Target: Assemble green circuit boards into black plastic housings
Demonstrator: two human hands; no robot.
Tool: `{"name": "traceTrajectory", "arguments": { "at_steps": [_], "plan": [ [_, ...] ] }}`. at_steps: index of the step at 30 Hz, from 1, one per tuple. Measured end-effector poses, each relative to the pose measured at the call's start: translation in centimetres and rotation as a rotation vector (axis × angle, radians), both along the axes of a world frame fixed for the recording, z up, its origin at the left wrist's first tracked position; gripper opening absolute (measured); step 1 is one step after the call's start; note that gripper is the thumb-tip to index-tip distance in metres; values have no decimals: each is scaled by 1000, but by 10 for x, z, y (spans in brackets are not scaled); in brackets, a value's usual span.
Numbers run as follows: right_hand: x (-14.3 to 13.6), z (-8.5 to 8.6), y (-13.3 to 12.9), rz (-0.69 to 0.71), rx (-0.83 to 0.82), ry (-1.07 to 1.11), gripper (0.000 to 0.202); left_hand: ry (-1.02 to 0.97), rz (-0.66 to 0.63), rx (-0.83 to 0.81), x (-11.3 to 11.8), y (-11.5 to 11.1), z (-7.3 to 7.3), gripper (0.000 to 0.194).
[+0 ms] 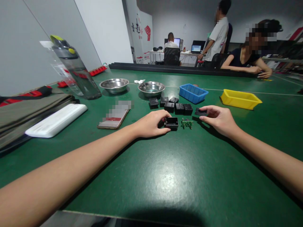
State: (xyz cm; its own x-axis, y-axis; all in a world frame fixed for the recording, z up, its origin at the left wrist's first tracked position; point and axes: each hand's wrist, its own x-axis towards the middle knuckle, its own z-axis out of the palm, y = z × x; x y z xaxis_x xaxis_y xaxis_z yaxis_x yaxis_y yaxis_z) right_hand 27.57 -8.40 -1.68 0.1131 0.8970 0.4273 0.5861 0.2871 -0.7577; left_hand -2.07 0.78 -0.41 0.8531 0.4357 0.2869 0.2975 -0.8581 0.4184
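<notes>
My left hand (pixel 155 124) grips an open black box (pixel 171 123) at its left side, on the green table. Between my two hands a small green circuit board (pixel 187 123) lies just right of that box. A flat black piece (pixel 200 111) is pinched between the thumb and fingers of my right hand (pixel 219 119). Behind the open box stand several closed black boxes (pixel 169 107) in a loose cluster.
Beyond the boxes are two metal bowls (pixel 114 85), a blue tray (pixel 193 93) and a yellow tray (pixel 240 99). To the left lie a phone (pixel 114 118), a white case (pixel 56 120), a bag and a bottle (pixel 80 75). A person (pixel 251 56) sits across the table.
</notes>
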Motion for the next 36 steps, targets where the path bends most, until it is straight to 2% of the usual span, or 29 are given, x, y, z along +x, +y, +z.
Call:
{"name": "traceTrajectory", "arguments": {
  "at_steps": [3,7,11,15,32,36],
  "plan": [
    [0,0,0,-3,-18,23,44,3,0,2,0,0,0,31],
    [0,1,0,-32,-18,42,30,3,0,4,0,-1,0,31],
    [-1,4,0,-35,-25,-5,47,2,-1,1,0,-1,0,31],
    [-1,5,0,-32,-28,-13,53,10,4,-3,0,-1,1,31],
    [-2,6,-2,-26,-25,-40,55,-5,-4,-4,0,-1,1,30],
    [-3,4,-1,-46,0,31,46,-9,-7,-3,0,-1,1,29]
  ]
}}
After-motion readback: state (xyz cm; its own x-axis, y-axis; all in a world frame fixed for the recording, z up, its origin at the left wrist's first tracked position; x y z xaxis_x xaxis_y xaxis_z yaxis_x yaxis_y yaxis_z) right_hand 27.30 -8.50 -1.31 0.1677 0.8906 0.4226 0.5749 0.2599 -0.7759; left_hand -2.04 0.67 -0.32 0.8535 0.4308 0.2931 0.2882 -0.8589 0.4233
